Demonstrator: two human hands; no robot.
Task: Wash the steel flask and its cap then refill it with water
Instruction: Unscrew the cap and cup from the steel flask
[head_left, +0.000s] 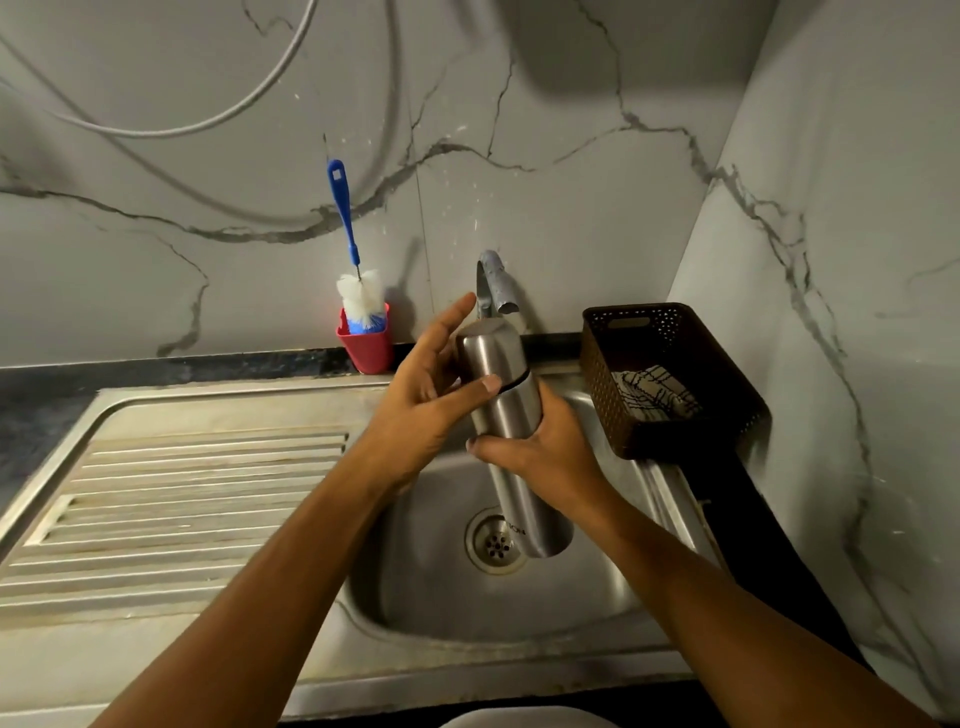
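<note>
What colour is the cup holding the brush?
Red; the cup shows best in the head view.

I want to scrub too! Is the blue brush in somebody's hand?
No, the blue brush stands in the red cup by the wall; the left hand and right hand hold the steel flask.
</note>
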